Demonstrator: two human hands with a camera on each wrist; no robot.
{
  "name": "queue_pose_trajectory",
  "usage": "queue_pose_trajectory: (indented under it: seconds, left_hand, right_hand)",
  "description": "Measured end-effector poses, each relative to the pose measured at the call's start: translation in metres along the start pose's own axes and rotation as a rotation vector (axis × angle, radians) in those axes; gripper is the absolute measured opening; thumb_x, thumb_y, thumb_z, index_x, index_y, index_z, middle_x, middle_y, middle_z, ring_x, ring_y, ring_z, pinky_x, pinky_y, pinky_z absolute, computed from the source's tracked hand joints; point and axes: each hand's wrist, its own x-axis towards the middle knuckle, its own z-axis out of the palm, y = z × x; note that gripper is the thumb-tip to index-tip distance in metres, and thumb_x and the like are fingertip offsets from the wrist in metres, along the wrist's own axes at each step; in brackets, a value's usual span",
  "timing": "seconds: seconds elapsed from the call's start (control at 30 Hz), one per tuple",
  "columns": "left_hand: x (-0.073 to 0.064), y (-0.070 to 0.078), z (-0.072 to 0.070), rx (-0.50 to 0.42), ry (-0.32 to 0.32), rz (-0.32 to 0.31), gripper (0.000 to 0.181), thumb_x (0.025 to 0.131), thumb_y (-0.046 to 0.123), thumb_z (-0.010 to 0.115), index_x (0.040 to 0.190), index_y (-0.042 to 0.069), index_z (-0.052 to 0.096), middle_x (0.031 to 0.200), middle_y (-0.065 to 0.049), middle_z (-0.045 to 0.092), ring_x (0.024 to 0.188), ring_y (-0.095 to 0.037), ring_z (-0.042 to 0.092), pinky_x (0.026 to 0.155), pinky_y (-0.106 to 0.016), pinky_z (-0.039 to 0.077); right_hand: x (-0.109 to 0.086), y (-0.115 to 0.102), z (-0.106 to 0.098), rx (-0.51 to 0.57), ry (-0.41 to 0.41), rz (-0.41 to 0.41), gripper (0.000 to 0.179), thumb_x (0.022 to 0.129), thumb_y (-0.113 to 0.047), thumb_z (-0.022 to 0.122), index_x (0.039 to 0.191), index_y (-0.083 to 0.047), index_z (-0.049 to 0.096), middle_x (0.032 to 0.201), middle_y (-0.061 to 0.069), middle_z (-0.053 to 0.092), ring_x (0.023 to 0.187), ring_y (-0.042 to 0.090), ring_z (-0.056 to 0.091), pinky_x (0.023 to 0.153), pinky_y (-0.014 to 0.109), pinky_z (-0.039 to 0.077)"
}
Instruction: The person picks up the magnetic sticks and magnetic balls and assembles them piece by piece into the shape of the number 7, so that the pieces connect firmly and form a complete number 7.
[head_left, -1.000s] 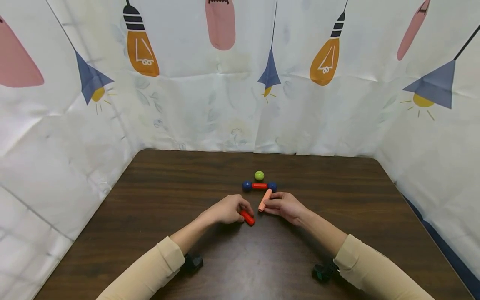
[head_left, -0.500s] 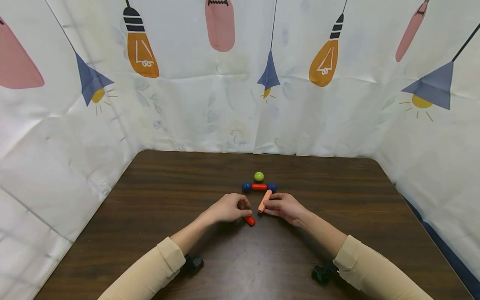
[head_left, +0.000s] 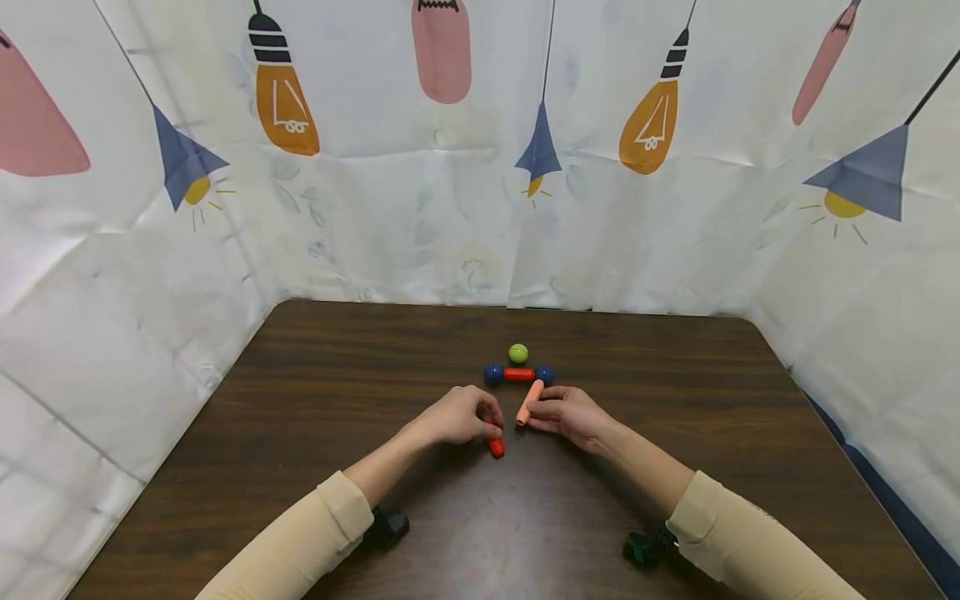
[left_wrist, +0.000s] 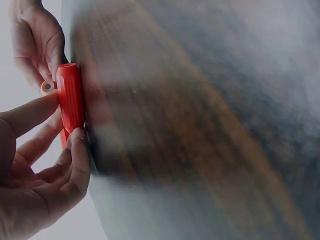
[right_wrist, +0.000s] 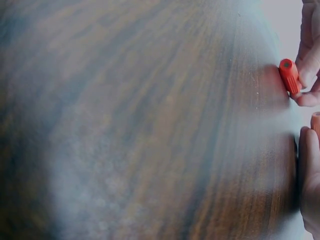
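Note:
My left hand [head_left: 461, 417] pinches a short red ribbed rod [left_wrist: 71, 97] between thumb and fingertips, low over the table; in the left wrist view the rod stands close by the wooden surface. To its right, my right hand [head_left: 573, 415] holds a peach-orange rod [head_left: 530, 402] of similar shape, tilted with its far end toward the right. Just beyond that end lies another red rod [head_left: 519, 374] with a blue ball [head_left: 493, 373] at its left end and a second blue ball [head_left: 544, 375] at its right end. A yellow-green ball [head_left: 518, 353] sits behind this piece.
The dark wood-grain table [head_left: 337, 350] has rounded far corners. A white curtain [head_left: 450, 225] printed with lamps and bulbs hangs behind and at both sides. Black devices show beneath the left cuff [head_left: 388, 527] and the right cuff [head_left: 645, 547].
The left fingers have shifted along the red rod, and its near end has swung a little left so it points more toward me. The right hand and orange rod stay in place.

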Motion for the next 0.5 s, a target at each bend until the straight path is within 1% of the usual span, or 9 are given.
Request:
queue_pose_trajectory:
  seconds: [0.1,0.3,0.43,0.5]
  left_hand:
    - [0.0006,-0.0002,-0.0011,-0.006,-0.006,0.002,0.008,0.089,0.012,0.081,0.095,0.011,0.076,0.084,0.006,0.067,0.072,-0.013,0.057,0.066,-0.030,0.048]
    - [0.0008,-0.0023,-0.0014,-0.028,-0.012,0.032,0.013,0.086,0.006,0.081,0.097,0.008,0.076,0.084,0.006,0.068,0.076,-0.013,0.060,0.070,-0.030,0.048]
    - [0.0006,-0.0017,-0.0017,-0.050,-0.038,0.042,0.016,0.087,0.001,0.078,0.101,0.007,0.076,0.088,0.004,0.070,0.080,-0.012,0.062,0.074,-0.031,0.049]
    - [0.0004,-0.0020,-0.0014,-0.059,-0.056,0.048,0.017,0.088,0.000,0.077,0.103,0.007,0.075,0.092,0.002,0.070,0.080,-0.013,0.062,0.075,-0.032,0.051]
  right_hand:
    - [-0.0002,-0.0007,-0.0004,0.004,0.001,0.000,0.052,0.102,0.001,0.061,0.144,0.017,0.034,0.114,0.021,0.066,0.097,0.021,0.072,0.091,0.034,0.054]
    - [-0.0012,-0.0002,-0.0015,0.005,-0.019,-0.014,0.052,0.102,0.003,0.059,0.144,0.018,0.033,0.115,0.021,0.065,0.098,0.020,0.072,0.093,0.035,0.054]
    - [-0.0014,0.0001,-0.0015,0.008,-0.023,-0.017,0.052,0.102,0.003,0.059,0.144,0.018,0.032,0.116,0.022,0.065,0.098,0.020,0.072,0.093,0.035,0.054]
    - [-0.0015,0.0000,-0.0012,0.010,-0.023,-0.018,0.053,0.101,0.003,0.060,0.144,0.018,0.032,0.116,0.022,0.065,0.098,0.021,0.072,0.092,0.035,0.054]
